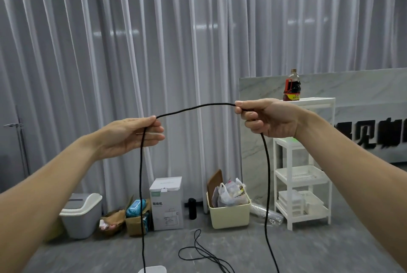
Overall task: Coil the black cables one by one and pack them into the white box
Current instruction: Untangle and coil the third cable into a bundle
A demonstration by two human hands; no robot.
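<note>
I hold a black cable (193, 107) stretched in an arc between both raised hands. My left hand (132, 134) pinches it between thumb and fingers, and one end hangs straight down from there. My right hand (264, 116) grips it with curled fingers; the other length drops from that fist to the floor. More thin black cable (198, 253) lies looped on the grey floor below. A corner of a white box (154, 269) shows at the bottom edge, between the hanging lengths.
Against the grey curtain stand a lidded bin (81, 215), a white carton (167, 204), a black bottle (192, 208) and a cream tub (229, 213) full of bags. A white shelf rack (304, 175) with a sauce bottle (291, 85) stands at right.
</note>
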